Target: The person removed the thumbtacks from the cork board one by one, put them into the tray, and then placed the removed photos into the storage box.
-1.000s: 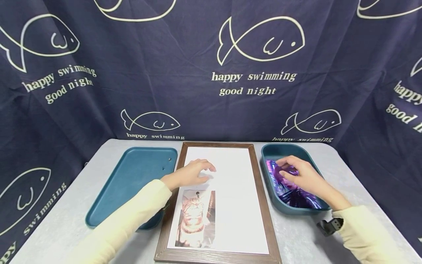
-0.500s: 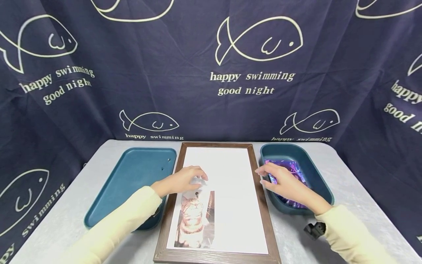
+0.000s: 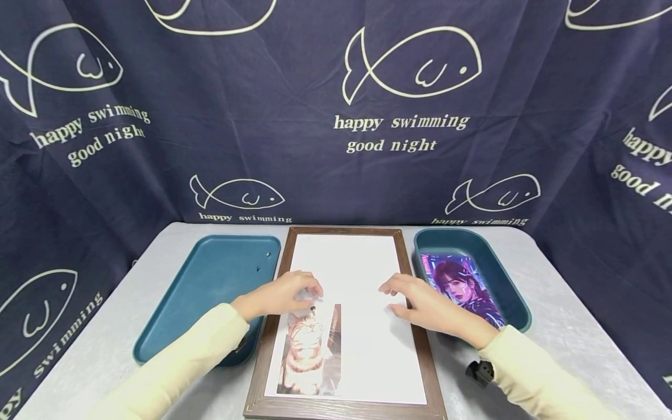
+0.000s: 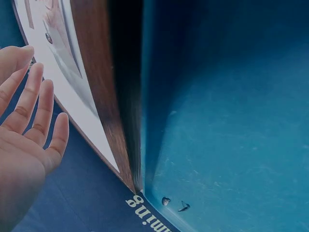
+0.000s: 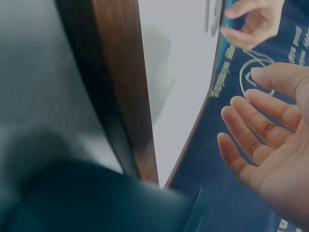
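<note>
My left hand (image 3: 280, 291) hovers over the left part of a brown-framed white board (image 3: 374, 344), fingers relaxed with nothing between them. Right below its thumb is a small dark push pin (image 3: 312, 309) at the top of a cat picture (image 3: 307, 353), which lies at the board's lower left. In the left wrist view that pin (image 4: 49, 37) stands apart from the spread fingers (image 4: 44, 106). Over the board's right edge is my right hand (image 3: 427, 306), loosely bent and holding nothing. Its fingers (image 5: 251, 135) show separated in the right wrist view.
On the left lies a flat blue tray (image 3: 220, 280) with small dark pins (image 3: 269, 255) near its far right corner. A deeper blue bin (image 3: 499, 274) at right holds a purple portrait picture (image 3: 462, 286). A printed dark curtain (image 3: 315, 116) hangs behind the table.
My right hand has moved left from over the bin to above the board, uncovering the portrait picture. My left hand has shifted slightly left and nearer, toward the cat picture's top.
</note>
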The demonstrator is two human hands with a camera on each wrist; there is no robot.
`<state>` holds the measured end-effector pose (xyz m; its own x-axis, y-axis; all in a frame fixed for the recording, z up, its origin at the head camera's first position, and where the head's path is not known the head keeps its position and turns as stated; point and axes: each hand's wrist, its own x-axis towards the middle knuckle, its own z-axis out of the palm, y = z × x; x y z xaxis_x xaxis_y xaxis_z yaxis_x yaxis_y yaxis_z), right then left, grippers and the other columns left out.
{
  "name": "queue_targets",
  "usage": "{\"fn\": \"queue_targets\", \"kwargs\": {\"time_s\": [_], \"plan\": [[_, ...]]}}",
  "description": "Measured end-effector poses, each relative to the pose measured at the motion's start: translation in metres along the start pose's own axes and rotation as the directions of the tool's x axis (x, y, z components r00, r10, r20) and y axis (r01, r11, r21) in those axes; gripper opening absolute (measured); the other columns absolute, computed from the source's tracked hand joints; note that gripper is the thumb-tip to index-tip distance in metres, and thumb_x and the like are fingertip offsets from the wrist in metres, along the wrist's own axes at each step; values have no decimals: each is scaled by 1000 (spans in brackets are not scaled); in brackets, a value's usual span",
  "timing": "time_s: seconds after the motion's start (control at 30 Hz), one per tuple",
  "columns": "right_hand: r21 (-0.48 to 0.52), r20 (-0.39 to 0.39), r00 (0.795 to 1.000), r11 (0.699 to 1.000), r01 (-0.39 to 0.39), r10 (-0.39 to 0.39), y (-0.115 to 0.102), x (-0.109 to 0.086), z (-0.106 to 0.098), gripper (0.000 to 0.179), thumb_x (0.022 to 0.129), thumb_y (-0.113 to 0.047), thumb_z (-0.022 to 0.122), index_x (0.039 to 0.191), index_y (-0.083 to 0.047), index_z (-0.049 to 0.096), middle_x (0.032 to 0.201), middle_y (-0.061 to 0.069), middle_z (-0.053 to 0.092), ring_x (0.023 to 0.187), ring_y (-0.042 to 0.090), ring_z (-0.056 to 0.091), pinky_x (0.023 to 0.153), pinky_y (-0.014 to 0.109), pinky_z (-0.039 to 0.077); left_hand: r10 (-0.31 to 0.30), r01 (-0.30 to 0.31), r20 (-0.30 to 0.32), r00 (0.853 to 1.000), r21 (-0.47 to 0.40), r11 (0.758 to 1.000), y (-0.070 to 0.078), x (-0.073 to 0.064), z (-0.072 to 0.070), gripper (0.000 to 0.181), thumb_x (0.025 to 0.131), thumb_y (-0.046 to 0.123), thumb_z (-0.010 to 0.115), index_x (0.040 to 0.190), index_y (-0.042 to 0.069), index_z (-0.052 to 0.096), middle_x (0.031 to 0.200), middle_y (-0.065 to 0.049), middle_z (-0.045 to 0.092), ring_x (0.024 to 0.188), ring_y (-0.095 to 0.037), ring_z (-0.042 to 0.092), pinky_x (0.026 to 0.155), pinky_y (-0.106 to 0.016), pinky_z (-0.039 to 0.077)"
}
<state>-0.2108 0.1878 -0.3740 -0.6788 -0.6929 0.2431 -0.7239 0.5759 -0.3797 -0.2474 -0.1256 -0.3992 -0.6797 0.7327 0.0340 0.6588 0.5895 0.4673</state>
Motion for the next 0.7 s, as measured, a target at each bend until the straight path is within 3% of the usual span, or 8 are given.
{"fn": "queue_targets", "kwargs": {"time_s": [0.4, 0.7], "plan": [[16, 125, 992, 999, 33, -34, -29, 13, 19, 26, 82, -11, 63, 107, -5, 60, 102, 3, 60, 95, 15, 56, 84, 30, 47, 6, -6, 1, 1000, -31, 1000, -2, -11, 4, 15, 84, 11, 61, 99, 13, 63, 97, 4, 60, 94, -11, 55, 85, -31, 46], [21, 174, 976, 992, 128, -129, -43, 24, 33, 27, 82, -12, 64, 108, -6, 61, 102, 2, 61, 93, 13, 57, 84, 26, 47, 25, -24, 3, 1000, -14, 1000, -1, -11, 4, 14, 83, 10, 62, 96, 13, 64, 95, 2, 62, 91, -13, 57, 81, -30, 47]]}}
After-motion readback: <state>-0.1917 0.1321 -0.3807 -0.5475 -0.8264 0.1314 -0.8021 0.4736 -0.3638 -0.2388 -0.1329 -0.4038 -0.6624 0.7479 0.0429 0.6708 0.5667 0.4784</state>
